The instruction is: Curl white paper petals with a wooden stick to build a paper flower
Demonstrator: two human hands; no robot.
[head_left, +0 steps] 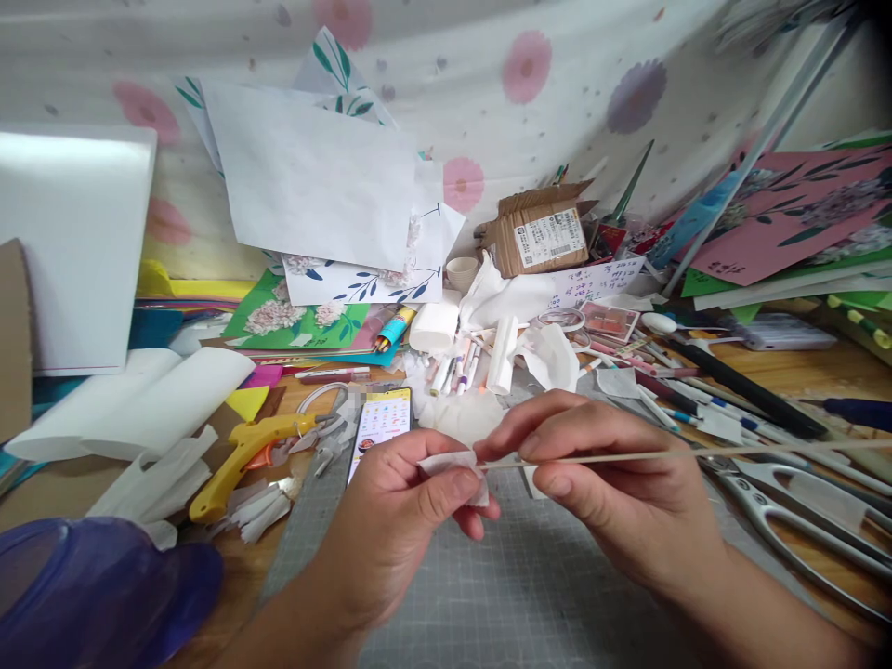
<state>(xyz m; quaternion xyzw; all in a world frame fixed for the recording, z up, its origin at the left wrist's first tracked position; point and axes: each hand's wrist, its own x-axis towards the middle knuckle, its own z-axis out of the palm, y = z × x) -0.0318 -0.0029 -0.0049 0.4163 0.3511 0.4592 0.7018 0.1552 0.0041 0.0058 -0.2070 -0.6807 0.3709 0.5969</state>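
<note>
Between the thumb and fingers of my left hand (411, 502) is a small piece of thin white paper (452, 462). My right hand (606, 474) pinches a long, thin, pale stick (641, 455) between thumb and fingers. The stick runs out past the right edge of the view, and its left end meets the paper at my left fingertips. Whether the paper is wrapped around that end, I cannot tell. Both hands are above a grey cutting mat (516, 595). A lit smartphone (380, 423) lies just behind my left hand.
Left of the mat lie a yellow glue gun (247, 455), white paper rolls (160, 400) and a purple cap-like object (104, 585). Large scissors (787, 511) lie at right. Markers (456, 362), a cardboard box (540, 228) and flower-decorated sheets (299, 316) crowd the back.
</note>
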